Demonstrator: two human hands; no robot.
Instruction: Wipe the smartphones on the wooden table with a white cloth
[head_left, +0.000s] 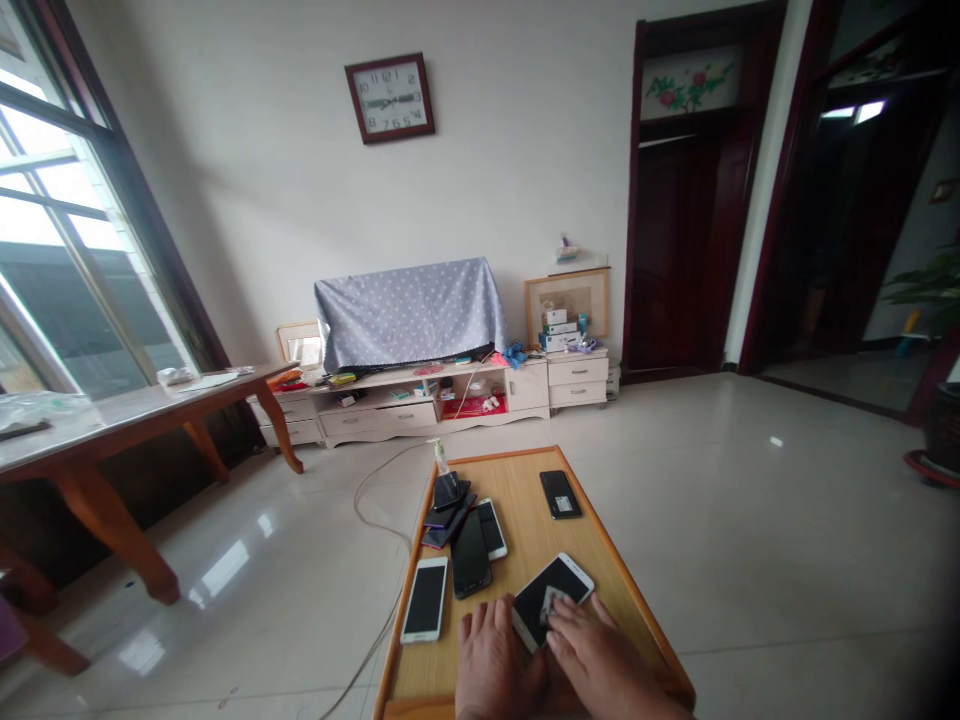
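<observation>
A white smartphone [534,598] with a dark screen lies slanted on the wooden table [517,465]. My left hand [491,660] is at its left edge, fingers curled, holding the phone steady. A small pale grey cloth [551,600] is pressed on the screen under the fingertips of my right hand [589,645]. Left of it lie another white smartphone [425,600] and a large black smartphone [471,555], which partly covers a third white one [492,530]. Further back is a stack of dark phones [448,505].
A clear pump bottle [440,458] stands at the table's far left corner. One black phone [561,495] lies face down at the far right. A cable [367,515] runs along the floor on the left. Beyond is a low white cabinet [379,420] with a cloth-covered object.
</observation>
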